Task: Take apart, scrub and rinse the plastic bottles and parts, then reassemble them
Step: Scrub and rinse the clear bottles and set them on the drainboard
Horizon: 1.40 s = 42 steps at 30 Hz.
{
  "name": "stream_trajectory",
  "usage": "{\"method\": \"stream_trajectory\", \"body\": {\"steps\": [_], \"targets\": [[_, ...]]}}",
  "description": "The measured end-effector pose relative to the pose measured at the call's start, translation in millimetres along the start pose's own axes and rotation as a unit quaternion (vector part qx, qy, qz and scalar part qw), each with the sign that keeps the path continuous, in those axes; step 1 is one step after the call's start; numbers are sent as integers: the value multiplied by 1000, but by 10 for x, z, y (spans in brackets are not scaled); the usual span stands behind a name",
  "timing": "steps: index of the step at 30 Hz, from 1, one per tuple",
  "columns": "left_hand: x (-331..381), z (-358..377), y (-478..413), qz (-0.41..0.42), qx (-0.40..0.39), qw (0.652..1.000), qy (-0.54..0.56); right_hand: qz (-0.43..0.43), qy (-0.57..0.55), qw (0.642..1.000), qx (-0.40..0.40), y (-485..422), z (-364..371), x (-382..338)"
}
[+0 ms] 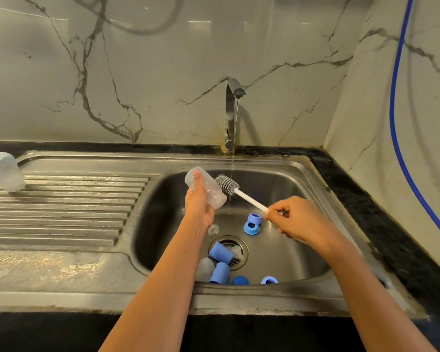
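Observation:
My left hand (200, 204) grips a clear plastic bottle (208, 188) over the sink basin (285, 179), tilted with its open mouth down to the right. My right hand (297, 219) pinches the white handle of a bottle brush (228, 184); its grey bristle head lies against the bottle's side, outside it, just left of the thin water stream. In the basin lie two blue rings (253, 222), blue caps (220, 252) by the drain, a clear nipple (213, 229), a grey part (205, 269) and two more blue parts (269, 279) at the near wall.
The tap (233, 110) runs a thin stream into the basin. Another clear bottle (4, 171) lies on the ribbed drainboard (61, 207) at far left. A blue hose (396, 97) hangs down the right wall. Black counter edges surround the sink.

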State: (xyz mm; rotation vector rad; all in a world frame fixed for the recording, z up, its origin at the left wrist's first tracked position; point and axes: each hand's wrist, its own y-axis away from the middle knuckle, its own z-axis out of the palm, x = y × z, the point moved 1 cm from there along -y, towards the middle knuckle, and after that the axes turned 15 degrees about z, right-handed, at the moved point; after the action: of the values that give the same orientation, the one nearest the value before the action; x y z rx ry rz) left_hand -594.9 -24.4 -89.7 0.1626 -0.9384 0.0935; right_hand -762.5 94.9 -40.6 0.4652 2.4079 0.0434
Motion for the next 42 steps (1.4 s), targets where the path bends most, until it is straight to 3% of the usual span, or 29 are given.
{"method": "stream_trajectory", "body": {"steps": [2,5,7,12,15,17,22,26,32,42], "targets": [[12,11,13,11,-24,1000,-15,2,-9,1000,17,-22,19,14],[-30,68,119,5,-142,987,-72,9,-11,996,83,-60,57,41],[-32,112,160,-5,-178,982,-70,11,-8,994,104,-69,44,44],[-20,92,44,-25,-67,996,-45,1,13,998,69,-60,24,34],[-37,27,15,8,-60,996,-65,12,-35,999,5,-31,0,16],[-35,23,27,26,-95,992,-80,13,-36,999,10,-35,7,24],[-90,109,171,41,-261,952,-153,16,21,994,107,-62,58,46],[-102,89,111,28,-179,975,-132,15,26,994,108,-72,37,52],[-16,15,3,40,-51,995,-72,-3,27,999,37,8,39,2],[-69,72,31,14,-129,991,-34,-1,-30,996,89,35,168,-76]]}}
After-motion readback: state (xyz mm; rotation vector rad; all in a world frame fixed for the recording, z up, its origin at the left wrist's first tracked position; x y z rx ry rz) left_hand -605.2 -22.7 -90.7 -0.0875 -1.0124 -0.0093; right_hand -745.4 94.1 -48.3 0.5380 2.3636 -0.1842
